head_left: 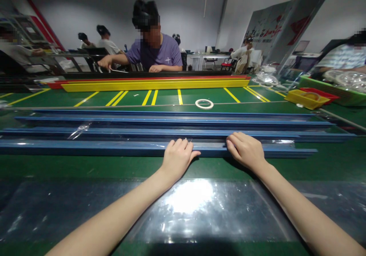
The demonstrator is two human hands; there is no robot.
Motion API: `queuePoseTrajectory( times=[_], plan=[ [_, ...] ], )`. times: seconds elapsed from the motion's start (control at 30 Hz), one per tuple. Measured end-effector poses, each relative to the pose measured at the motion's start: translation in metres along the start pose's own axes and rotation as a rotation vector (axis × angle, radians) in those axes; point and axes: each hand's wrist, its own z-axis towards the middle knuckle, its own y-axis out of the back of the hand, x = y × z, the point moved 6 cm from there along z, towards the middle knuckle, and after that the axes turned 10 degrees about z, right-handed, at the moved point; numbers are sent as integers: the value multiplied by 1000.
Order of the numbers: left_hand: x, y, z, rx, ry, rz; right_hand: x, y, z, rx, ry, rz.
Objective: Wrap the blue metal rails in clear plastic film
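Several long blue channel strips lie side by side across the green table. My left hand [177, 156] is curled over the nearest blue channel strip [85, 149], its thumb stretched to the right along the near wall. A short way to the right, my right hand [246, 151] grips the same strip, fingers bent over the wall and partly hidden. Clear plastic film shows inside the strips, with a crumpled piece [80, 130] at the left. Below my forearms, a wide transparent plastic sheet [223, 214] lies flat and reflects the light.
A white tape ring [204, 103] lies beyond the strips. Yellow channel strips [157, 85] and red ones are farther back, before a person in a purple shirt [162, 53]. At right are a yellow tray [307, 100] and a green bin [343, 95] holding clear-wrapped rolls.
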Motion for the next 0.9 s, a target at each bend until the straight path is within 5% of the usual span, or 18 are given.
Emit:
queuePoseTrajectory(
  times=[0.67, 0.9],
  plan=[
    [-1, 2, -1, -4, -5, -13, 13, -1, -5, -16, 209, 62],
    [-1, 3, 0, 7, 0, -16, 11, 0, -5, -48, 146, 66]
  ],
)
